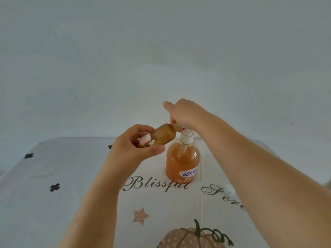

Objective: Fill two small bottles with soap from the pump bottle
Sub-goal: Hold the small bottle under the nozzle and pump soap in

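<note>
- Head view has the round clear plastic pump bottle of amber soap [182, 161] standing upright on the printed white tablecloth of the table [71, 176], about midway between its left and right edges and nearer the far edge than the near one.
- A small brownish translucent plastic bottle [163, 134] is held in the air just left of the white pump head [186, 136]. Its long axis slants from its base at lower left up to its neck at upper right, and the neck meets the spout end of the pump.
- The left hand [136, 145] is the nearer one to the small bottle. It grips the base end between the thumb below and the curled fingers above, with the forearm coming up from the near edge. A pink-and-white piece sits among those fingers; what it is cannot be told.
- The right hand [186, 115] arches over the pump head from the right, knuckles up and fingers folded downward. Whether they clasp the pump, the neck or neither is hidden.
- By judgement, the coming press depends on the neck staying lined up under the spout, since a slip would put soap on the cloth.
- A small white cap [230, 189] lies on the cloth towards the right edge, beside the right forearm.
</note>
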A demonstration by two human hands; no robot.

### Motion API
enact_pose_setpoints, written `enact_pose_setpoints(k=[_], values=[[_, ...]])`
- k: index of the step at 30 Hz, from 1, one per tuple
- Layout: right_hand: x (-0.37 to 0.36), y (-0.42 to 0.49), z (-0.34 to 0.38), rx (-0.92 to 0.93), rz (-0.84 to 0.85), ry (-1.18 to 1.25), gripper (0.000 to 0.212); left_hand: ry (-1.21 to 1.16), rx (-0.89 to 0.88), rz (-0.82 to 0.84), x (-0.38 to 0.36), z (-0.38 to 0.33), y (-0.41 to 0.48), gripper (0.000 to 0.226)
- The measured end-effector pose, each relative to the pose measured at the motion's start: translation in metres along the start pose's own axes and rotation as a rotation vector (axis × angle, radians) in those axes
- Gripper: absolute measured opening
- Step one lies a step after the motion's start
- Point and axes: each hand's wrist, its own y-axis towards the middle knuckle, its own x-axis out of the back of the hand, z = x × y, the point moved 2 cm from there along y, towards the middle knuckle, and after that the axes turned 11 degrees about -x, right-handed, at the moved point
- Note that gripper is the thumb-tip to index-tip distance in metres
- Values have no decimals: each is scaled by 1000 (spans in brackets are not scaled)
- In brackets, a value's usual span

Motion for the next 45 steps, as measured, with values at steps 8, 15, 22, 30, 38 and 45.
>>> enact_pose_setpoints(k=[8,15,22,30,38,45], values=[[0,-6,-4,67,-4,57,43,-31,49,69,2,0,1,32],[-9,3,-12,40,-22,99,63,-57,82,95,1,1,0,30],[-8,6,-11,19,-36,102,58,-71,66,83,1,-3,-1,30],[-1,6,-1,-19,-18,34,56,-68,30,45,0,-4,-2,32],[-4,7,-5,23,-20,34,47,-61,39,37,0,-1,0,39],[-13,14,-12,-15,-49,31,39,-22,65,27,1,5,2,40]])
